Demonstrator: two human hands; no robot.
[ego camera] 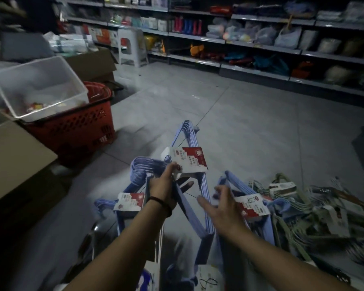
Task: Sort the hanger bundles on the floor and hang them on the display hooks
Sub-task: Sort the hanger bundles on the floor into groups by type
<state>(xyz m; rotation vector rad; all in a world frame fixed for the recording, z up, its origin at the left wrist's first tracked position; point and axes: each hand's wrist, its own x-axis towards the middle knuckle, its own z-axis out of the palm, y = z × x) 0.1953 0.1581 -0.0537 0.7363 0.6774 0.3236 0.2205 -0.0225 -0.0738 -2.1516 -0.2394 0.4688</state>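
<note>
Forearms: both reach in bare from the bottom edge, with a dark band on the left wrist
Left hand (164, 185): fingers curled round a blue hanger bundle (189, 137) near its hooks, thumb against its red-and-white label card (185, 162); the bundle is lifted and tilts away from the person
Right hand (221, 204): holds nothing, fingers straight and spread over a second blue bundle (231, 179) just to the right; blur hides whether the fingertips touch it
Step in hand: sorting, it seems by colour, with blue near the hands and the rest apart; hanging not yet begun
Next move: probably the right hand must close on the second blue bundle near its hooks and lift it free of the tangle beside it
Blue bundles: three with clear cards, namely the held one, the one under the right hand, and a third blue bundle (129, 201) on the floor by the left wrist; more blue at the bottom edge, too blurred to count
Green-grey pile (303, 208): one heap on the floor (240, 122) at the right, with at least two cards in it; number of bundles unclear
Display hooks: not in view
Red basket (78, 127): one, to the left, with one clear plastic bin (40, 87) resting on it
Cardboard box (15, 156): one, near left
White stool (130, 47): one, by the stocked shelves (261, 45) at the back
</note>
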